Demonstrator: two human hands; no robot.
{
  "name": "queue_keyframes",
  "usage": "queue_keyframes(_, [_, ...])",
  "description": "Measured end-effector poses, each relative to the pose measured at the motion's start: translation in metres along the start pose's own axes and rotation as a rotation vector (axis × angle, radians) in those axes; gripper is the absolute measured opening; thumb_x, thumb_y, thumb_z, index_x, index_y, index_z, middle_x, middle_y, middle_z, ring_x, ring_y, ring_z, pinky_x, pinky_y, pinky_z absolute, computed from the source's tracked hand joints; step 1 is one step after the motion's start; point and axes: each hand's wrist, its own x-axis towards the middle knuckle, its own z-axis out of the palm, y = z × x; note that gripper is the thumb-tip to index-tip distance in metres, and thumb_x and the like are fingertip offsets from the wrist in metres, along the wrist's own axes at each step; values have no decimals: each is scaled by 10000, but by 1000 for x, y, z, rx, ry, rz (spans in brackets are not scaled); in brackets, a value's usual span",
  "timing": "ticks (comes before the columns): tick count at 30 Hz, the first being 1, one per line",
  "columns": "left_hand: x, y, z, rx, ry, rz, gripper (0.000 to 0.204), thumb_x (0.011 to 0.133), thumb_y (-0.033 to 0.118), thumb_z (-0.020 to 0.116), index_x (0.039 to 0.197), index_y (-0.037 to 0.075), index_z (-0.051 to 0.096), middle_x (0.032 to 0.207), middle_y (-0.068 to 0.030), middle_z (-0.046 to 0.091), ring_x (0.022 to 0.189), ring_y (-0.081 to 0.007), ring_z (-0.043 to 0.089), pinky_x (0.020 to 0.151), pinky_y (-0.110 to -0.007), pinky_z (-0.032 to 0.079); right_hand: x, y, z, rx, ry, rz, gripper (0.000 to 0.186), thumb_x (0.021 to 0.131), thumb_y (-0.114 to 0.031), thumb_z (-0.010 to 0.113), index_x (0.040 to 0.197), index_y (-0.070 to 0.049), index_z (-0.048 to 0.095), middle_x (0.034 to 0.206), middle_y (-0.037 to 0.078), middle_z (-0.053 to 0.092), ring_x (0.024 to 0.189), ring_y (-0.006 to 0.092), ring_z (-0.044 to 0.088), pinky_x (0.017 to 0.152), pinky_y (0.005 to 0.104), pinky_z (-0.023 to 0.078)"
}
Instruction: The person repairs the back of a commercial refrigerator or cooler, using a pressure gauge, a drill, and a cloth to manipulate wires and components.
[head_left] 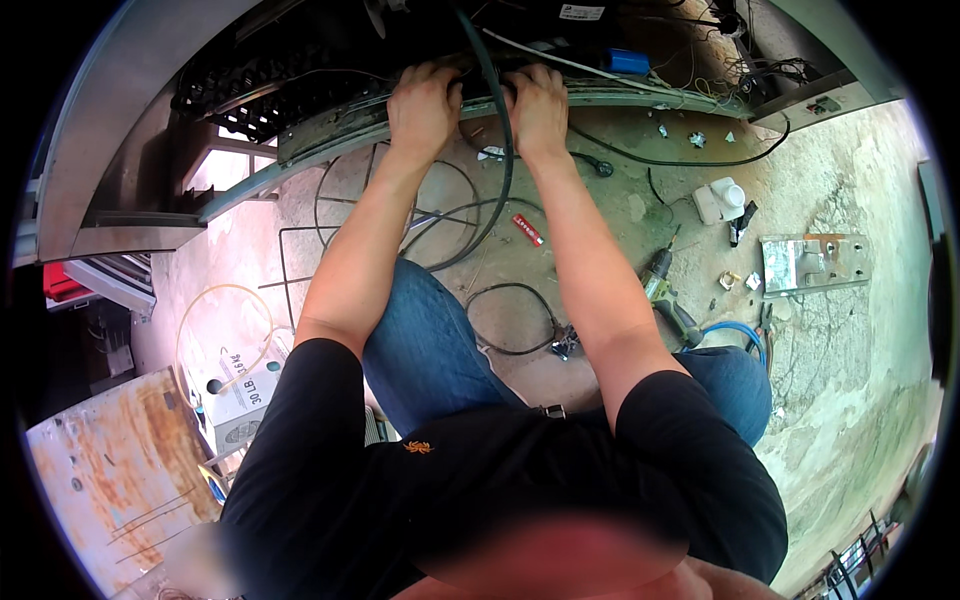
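Both my hands reach over the metal rail (640,98) of an opened cabinet, into its dark inside. My left hand (424,108) has its fingers curled, tips hidden in the shadow. Close beside it, my right hand (538,108) is also curled, thumb toward the left hand. What either hand grips is hidden. A thick dark hose (503,150) hangs down between them and loops onto the floor. To the right of my right hand, a blue cylinder (628,62) rests inside the cabinet, next to a pale thin tube (580,68).
On the floor (620,210) lie a black cord with a plug (600,168), a red object (527,230), a cordless drill (658,268), pliers (766,322), a white plastic part (720,200) and a metal plate (815,264). A white carton (238,395) and rusty panel (125,470) are left.
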Motion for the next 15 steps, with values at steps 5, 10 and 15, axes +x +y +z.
queue_keyframes(5, [4, 4, -4, -28, 18, 12, 187, 864, 180, 720, 1017, 81, 764, 1078, -105, 716, 1024, -337, 658, 870, -452, 545, 2, 1, -2, -21, -8, 28, 201, 869, -165, 718, 1047, -101, 787, 1107, 75, 656, 1110, 323, 572, 950, 447, 470])
queue_keyframes(10, [1, -1, -10, -39, -44, -36, 192, 862, 235, 742, 948, 65, 761, 965, -120, 715, 957, -345, 669, 828, -455, 530, -1, -1, 3, 20, 6, -3, 213, 838, -149, 729, 1036, -160, 810, 1073, 54, 657, 1101, 301, 566, 925, 438, 460])
queue_keyframes(15, [4, 2, -18, -12, -126, -111, 234, 847, 275, 772, 864, 44, 737, 904, -138, 708, 937, -350, 671, 813, -455, 530, 1, -6, 0, 21, -14, -11, 200, 824, -148, 731, 995, -187, 827, 1007, 22, 665, 1056, 277, 567, 905, 420, 444])
